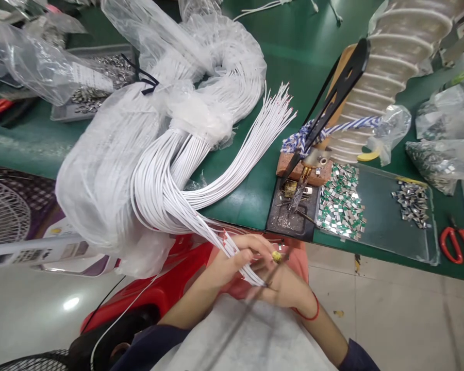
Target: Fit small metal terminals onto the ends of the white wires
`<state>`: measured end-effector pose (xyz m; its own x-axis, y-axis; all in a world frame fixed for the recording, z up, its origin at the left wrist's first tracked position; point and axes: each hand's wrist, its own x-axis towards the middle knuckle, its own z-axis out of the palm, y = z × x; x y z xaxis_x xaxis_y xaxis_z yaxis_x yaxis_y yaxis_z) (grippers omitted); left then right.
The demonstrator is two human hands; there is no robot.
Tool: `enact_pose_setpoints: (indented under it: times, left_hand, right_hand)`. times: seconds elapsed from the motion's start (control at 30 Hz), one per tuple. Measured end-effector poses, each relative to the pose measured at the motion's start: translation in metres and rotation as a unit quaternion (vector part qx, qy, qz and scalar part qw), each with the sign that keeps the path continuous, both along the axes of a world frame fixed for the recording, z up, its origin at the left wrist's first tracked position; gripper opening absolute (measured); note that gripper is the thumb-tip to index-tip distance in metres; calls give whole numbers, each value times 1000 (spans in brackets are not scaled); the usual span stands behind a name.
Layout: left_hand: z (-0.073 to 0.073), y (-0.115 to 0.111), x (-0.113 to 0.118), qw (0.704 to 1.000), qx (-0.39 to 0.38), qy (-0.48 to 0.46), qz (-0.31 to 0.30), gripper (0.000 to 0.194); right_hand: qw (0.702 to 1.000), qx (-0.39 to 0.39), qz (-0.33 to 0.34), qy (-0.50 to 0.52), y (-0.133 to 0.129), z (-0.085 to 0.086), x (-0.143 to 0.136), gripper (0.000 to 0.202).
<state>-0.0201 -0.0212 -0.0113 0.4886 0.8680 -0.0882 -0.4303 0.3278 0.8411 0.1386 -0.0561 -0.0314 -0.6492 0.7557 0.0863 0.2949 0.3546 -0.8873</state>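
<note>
A bunch of white cables (pixel 206 226) runs off the bench edge down to both hands. My left hand (pixel 235 260) is closed around the cables, its thumb lying across them. My right hand (pixel 284 283) is at the cable ends just to the right, fingers curled towards them; a small yellow piece (pixel 276 256) shows by the fingers. The large coil of white cables (pixel 158 175), partly wrapped in clear plastic, lies on the bench beyond, with a fanned bundle of ends (pixel 270 121) pointing up right.
Right of the coil stand a soldering holder (pixel 301 185) and a clear tray (pixel 386 226) with small green boards and metal connectors. A ribbed duct (pixel 402 67) hangs above. Red-handled scissors (pixel 458 242) lie far right. A parts tray (pixel 64 114) is at left, a fan (pixel 3 211) below it.
</note>
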Motion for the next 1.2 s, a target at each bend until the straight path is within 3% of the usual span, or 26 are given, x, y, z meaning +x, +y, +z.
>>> enact_pose_setpoints:
  times: [0.17, 0.37, 0.5, 0.57, 0.67, 0.73, 0.83, 0.9, 1.03, 1.2]
  left_hand:
    - [2, 4, 1, 990, 105, 68, -71, 35]
    - [-4, -4, 3, 983, 129, 130, 9, 39]
    - [-6, -4, 5, 976, 149, 154, 37, 37]
    - [-4, -1, 5, 982, 121, 122, 75, 34]
    - [0, 7, -2, 993, 3, -7, 114, 31]
    - [1, 14, -10, 988, -63, -100, 96, 34]
    - [-1, 20, -22, 985, -63, -162, 16, 40]
    - [-3, 18, -23, 993, -60, -97, -11, 42]
    - [-6, 8, -10, 991, -36, 128, -23, 47]
    - [-5, 3, 10, 973, 122, 184, -65, 52]
  right_hand:
    - [999, 0, -46, 27, -5, -3, -1, 27]
    - [991, 41, -117, -57, -6, -6, 2, 28]
    - [975, 126, -158, -93, -7, -9, 5, 45]
    - [973, 131, -173, -77, -7, -7, 8, 47]
    - [972, 94, -216, -23, -5, 2, 15, 37]
    - [968, 65, -242, 17, -4, 8, 21, 26]
    - [967, 46, -245, 53, -2, 16, 28, 21]
    - [971, 39, -228, 66, -2, 21, 31, 25]
    - [975, 9, -210, 75, -5, 34, 31, 34]
    - [973, 36, -212, 81, -5, 46, 33, 23]
